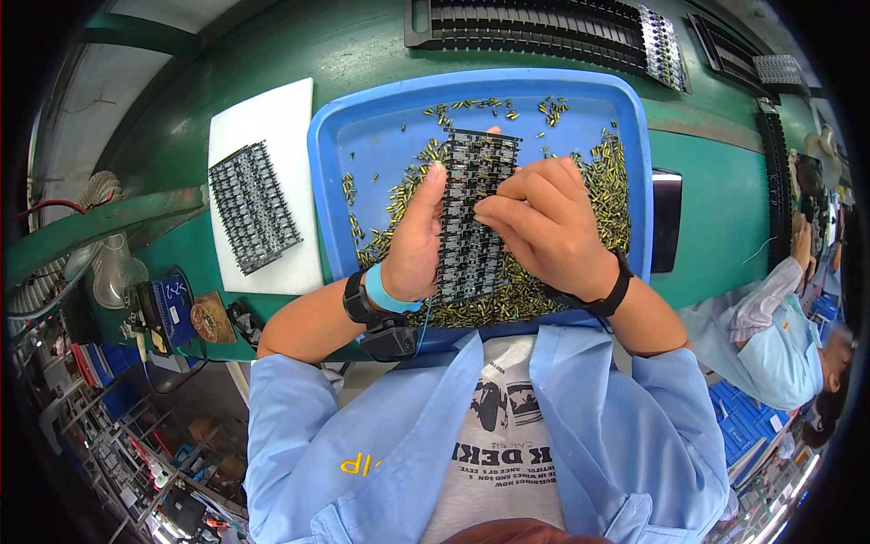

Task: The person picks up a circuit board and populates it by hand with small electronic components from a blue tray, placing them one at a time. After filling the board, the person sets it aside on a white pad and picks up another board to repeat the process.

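My left hand (416,231) grips a long dark circuit board panel (467,218) by its left edge, thumb up along the side. The panel stands lengthwise over a blue plastic tray (480,83), packed with rows of small parts. At the panel's right side, my right hand (550,222) is closed, thumb and forefinger pinched together over the board's middle; whatever lies between the fingertips is too small to make out. Many small dark-and-yellow cylinders, looking like capacitors (612,195), lie heaped in the tray, thickest at its right and near sides.
Left of the tray, a second circuit board panel (255,208) rests on a white foam sheet (299,118). Black slotted racks (544,25) line the far edge of the green table (702,204). A dark flat device (666,222) lies right of the tray. Another person (770,335) sits at the right.
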Motion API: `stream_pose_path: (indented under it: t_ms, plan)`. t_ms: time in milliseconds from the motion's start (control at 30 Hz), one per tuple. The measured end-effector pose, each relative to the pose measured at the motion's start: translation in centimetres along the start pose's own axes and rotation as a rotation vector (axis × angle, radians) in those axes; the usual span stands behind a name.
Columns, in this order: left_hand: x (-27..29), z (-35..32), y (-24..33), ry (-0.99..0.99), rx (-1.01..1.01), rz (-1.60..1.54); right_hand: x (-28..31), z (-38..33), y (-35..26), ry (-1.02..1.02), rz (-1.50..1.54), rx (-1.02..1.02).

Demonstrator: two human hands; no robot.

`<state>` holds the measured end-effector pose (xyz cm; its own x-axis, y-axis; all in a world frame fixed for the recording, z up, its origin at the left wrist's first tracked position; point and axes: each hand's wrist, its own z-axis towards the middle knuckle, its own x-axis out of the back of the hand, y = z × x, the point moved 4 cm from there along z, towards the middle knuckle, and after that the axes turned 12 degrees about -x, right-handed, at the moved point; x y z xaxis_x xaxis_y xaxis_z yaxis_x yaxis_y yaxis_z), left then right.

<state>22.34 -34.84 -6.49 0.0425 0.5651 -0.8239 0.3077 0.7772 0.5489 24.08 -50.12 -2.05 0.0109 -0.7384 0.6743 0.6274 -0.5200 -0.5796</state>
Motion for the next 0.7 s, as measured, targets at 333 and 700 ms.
stream_pose_path:
  t_ms: [333, 700]
  plan:
    - [0.62, 0.67, 0.49, -0.054, -0.012, -0.176, -0.12, -0.30, -0.58, 0.046, -0.172, 0.086]
    - [0.74, 0.81, 0.35, -0.029, 0.048, -0.231, 0.11, -0.34, -0.27, 0.000, -0.211, 0.116]
